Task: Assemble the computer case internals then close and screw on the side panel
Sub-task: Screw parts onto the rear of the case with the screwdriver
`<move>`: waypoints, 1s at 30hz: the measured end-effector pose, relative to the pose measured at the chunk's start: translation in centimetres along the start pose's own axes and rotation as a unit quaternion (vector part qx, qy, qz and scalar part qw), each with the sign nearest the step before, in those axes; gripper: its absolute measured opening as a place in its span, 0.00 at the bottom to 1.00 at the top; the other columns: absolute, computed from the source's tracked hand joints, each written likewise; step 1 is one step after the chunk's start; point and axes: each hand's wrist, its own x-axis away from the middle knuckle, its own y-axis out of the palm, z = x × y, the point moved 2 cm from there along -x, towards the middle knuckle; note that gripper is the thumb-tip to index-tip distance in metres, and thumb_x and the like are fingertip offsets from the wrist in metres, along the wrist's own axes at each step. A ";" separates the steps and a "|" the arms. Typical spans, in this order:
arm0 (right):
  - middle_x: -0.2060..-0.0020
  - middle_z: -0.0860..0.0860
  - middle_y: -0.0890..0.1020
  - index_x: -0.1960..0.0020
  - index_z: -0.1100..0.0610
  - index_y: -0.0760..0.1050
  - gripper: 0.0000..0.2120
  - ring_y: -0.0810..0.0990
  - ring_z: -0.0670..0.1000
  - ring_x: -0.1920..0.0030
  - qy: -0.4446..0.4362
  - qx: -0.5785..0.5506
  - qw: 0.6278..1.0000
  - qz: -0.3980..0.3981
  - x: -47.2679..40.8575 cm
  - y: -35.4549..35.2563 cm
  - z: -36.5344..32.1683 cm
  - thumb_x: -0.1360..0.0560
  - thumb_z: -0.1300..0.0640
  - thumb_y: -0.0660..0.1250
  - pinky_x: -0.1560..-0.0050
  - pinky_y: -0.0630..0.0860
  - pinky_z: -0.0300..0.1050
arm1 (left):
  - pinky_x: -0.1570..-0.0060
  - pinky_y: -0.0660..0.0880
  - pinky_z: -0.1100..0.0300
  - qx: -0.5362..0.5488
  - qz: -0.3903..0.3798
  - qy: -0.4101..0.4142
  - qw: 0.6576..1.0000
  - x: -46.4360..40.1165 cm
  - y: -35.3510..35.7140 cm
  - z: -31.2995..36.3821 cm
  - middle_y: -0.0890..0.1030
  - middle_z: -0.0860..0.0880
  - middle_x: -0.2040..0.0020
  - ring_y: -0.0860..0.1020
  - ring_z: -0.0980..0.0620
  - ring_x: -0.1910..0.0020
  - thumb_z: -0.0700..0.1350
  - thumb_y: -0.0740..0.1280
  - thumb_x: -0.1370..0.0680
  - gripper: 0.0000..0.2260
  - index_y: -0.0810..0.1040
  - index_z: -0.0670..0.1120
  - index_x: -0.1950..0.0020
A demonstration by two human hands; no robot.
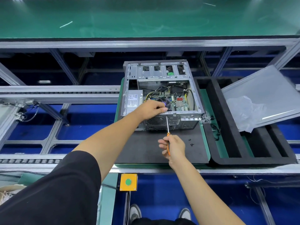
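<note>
Lower left of the frame: a black sleeve (53, 189) on the person's left arm, nearest the camera, with the bare forearm running up and right to the left hand (150, 109) at centre. That hand rests on the near top edge of the open computer case (159, 95), fingers curled over the rim beside the CPU fan (164, 103); what, if anything, they pinch cannot be told. Lower centre: the right hand (173, 147), fingers closed around the orange handle of a screwdriver (168, 132). The tool's long axis runs nearly vertical in the frame, handle toward the viewer, steel shaft pointing away and up to the case's rear wall, where the tip appears to meet the upper rim just right of the left-hand fingers. The case lies on its side at frame centre on a dark mat (146, 148), interior facing up, motherboard (177, 101) and power supply (134, 101) exposed. The side panel (263, 95) lies detached at right, tilted over a black foam tray (227, 153). Small black screws (191, 142) sit on the mat just right of the right hand, nearer that hand than the left. Judgement: a fastening is being driven at the rear rim; the panel step is not yet done.
</note>
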 end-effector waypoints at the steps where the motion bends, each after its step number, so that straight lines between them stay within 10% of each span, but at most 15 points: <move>1: 0.70 0.50 0.84 0.57 0.57 0.75 0.07 0.79 0.50 0.76 -0.061 0.083 0.993 0.051 0.3 -0.1 -0.2 0.21 0.59 0.63 0.74 0.66 0.38 | 0.62 0.66 0.56 -0.002 0.000 0.001 1.000 0.0 0.0 0.0 0.77 0.43 0.63 0.75 0.45 0.62 0.57 0.62 0.17 0.17 0.75 0.46 0.59; 7: 0.70 0.46 0.75 0.53 0.52 0.63 0.11 0.72 0.49 0.73 -0.288 0.417 0.841 0.192 0.6 0.0 -0.4 0.23 0.55 0.67 0.71 0.62 0.45 | 0.63 0.65 0.56 -0.007 0.002 0.003 1.000 -0.1 0.1 0.0 0.77 0.44 0.63 0.73 0.50 0.65 0.57 0.62 0.17 0.17 0.75 0.48 0.58; 10: 0.72 0.51 0.74 0.59 0.56 0.65 0.10 0.66 0.48 0.79 -0.104 0.106 0.987 0.062 -0.5 0.0 -0.4 0.21 0.63 0.64 0.78 0.59 0.39 | 0.62 0.66 0.56 -0.009 0.003 0.005 1.000 -0.2 0.1 -0.1 0.77 0.45 0.63 0.75 0.48 0.63 0.58 0.63 0.17 0.17 0.77 0.47 0.57; 12: 0.75 0.49 0.68 0.59 0.54 0.65 0.11 0.60 0.45 0.82 0.079 -0.168 0.981 -0.053 -0.3 0.5 -0.4 0.21 0.65 0.62 0.83 0.55 0.37 | 0.62 0.66 0.56 -0.008 0.002 0.007 1.000 -0.3 0.2 -0.2 0.77 0.45 0.63 0.75 0.46 0.62 0.58 0.62 0.17 0.16 0.77 0.47 0.57; 14: 0.76 0.48 0.70 0.58 0.54 0.68 0.10 0.61 0.44 0.82 0.110 -0.205 0.971 -0.060 -0.1 0.8 -0.2 0.22 0.65 0.63 0.84 0.55 0.35 | 0.62 0.66 0.56 -0.005 0.004 0.006 1.000 -0.4 0.1 -0.3 0.77 0.45 0.64 0.75 0.45 0.62 0.58 0.62 0.17 0.16 0.76 0.48 0.58; 19: 0.69 0.52 0.85 0.59 0.56 0.76 0.07 0.80 0.52 0.76 -0.087 0.091 0.987 0.094 0.8 0.6 -0.5 0.22 0.57 0.64 0.73 0.70 0.42 | 0.62 0.66 0.56 0.003 0.007 0.007 1.000 -0.3 0.1 -0.3 0.76 0.46 0.65 0.72 0.52 0.66 0.58 0.63 0.18 0.16 0.72 0.55 0.63; 24: 0.67 0.47 0.78 0.50 0.54 0.64 0.09 0.76 0.57 0.67 -0.285 0.414 0.847 0.173 0.8 0.4 -0.5 0.22 0.56 0.65 0.67 0.67 0.48 | 0.61 0.67 0.55 -0.003 0.005 0.008 1.000 -0.3 0.0 -0.1 0.76 0.47 0.65 0.72 0.51 0.65 0.58 0.63 0.17 0.16 0.71 0.57 0.64; 28: 0.75 0.49 0.71 0.59 0.59 0.65 0.09 0.62 0.48 0.81 -0.017 -0.035 0.999 0.000 -0.6 0.0 -0.8 0.21 0.66 0.62 0.82 0.55 0.37 | 0.61 0.67 0.55 -0.002 0.007 0.009 1.000 -0.3 0.2 -0.3 0.75 0.47 0.65 0.71 0.51 0.65 0.57 0.63 0.17 0.16 0.73 0.48 0.60; 30: 0.76 0.48 0.68 0.61 0.57 0.67 0.11 0.58 0.44 0.84 0.131 -0.218 0.964 -0.078 -0.5 0.0 -0.8 0.20 0.64 0.60 0.86 0.53 0.36 | 0.61 0.66 0.55 -0.002 0.004 0.006 1.000 -0.3 0.2 -0.3 0.76 0.46 0.64 0.71 0.51 0.65 0.58 0.63 0.17 0.17 0.73 0.48 0.60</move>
